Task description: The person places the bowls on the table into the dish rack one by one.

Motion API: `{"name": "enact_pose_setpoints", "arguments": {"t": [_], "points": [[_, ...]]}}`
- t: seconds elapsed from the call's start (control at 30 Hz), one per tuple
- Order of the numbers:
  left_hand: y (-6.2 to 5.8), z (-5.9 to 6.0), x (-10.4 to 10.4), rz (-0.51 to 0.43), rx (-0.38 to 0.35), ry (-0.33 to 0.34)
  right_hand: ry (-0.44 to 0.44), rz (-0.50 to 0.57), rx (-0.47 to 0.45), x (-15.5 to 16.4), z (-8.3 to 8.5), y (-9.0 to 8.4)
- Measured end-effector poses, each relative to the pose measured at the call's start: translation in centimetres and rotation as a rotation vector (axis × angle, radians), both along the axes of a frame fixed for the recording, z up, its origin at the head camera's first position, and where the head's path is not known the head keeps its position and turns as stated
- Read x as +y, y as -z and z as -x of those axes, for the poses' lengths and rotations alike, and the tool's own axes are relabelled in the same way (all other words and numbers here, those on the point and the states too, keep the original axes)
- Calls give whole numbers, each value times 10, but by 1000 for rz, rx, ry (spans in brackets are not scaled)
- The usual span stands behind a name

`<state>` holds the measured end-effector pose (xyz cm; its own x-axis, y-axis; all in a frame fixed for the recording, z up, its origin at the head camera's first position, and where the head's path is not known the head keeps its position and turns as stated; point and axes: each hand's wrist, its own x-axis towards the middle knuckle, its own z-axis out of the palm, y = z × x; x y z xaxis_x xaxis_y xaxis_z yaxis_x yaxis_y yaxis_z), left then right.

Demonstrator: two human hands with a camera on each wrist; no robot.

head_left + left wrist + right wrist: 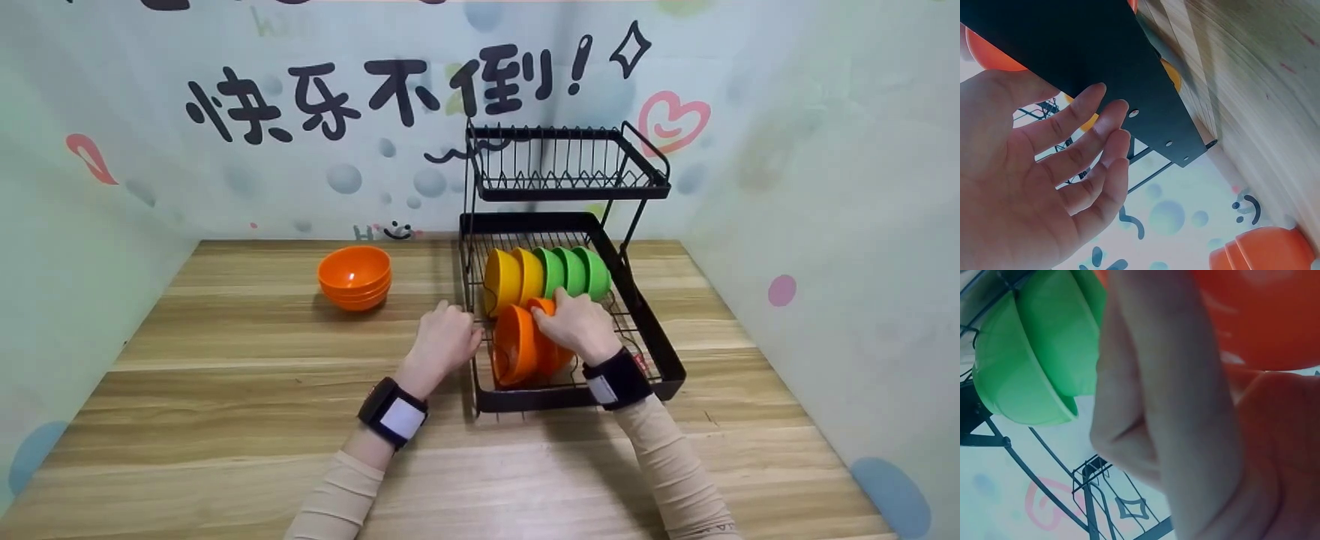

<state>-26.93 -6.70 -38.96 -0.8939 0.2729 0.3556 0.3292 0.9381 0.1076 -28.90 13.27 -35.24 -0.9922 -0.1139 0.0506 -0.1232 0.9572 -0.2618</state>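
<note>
Right hand (581,324) round an orange bowl (553,360) inside dish rack (536,400); left hand (441,341) (fingers loosely curved) beside rack's left rim.

The back wall (285,184) reads "快乐不倒!" (406,94) and, lower, "H" (358,232).

Wrinkled beige sleeves (339,493), black wristbands (628,382), pale rectangular patches (402,418), small red tag (640,361) on the right one

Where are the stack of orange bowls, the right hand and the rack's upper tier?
Stack of orange bowls (355,279): head view, inside of the top bowl.
Right hand (581,322): head view, back of the hand.
Rack's upper tier (574,193): head view, front rim.
</note>
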Motion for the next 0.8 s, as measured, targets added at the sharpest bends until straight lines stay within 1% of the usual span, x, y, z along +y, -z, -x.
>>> {"name": "enact_pose_setpoints", "arguments": {"t": [0.1,0.3,0.47,0.67,0.8], "points": [[1,0,0,-8,-2,2,-12,-2,-14,-1,0,1],[3,1,-1,-20,20,11,-54,14,-66,-2,0,2],[3,1,-1,-26,25,10,-92,25,-75,-1,0,2],[3,1,-1,-22,17,8,-107,6,-103,0,0,1],[3,2,-1,-22,27,6,-108,3,-123,1,2,0]]}}
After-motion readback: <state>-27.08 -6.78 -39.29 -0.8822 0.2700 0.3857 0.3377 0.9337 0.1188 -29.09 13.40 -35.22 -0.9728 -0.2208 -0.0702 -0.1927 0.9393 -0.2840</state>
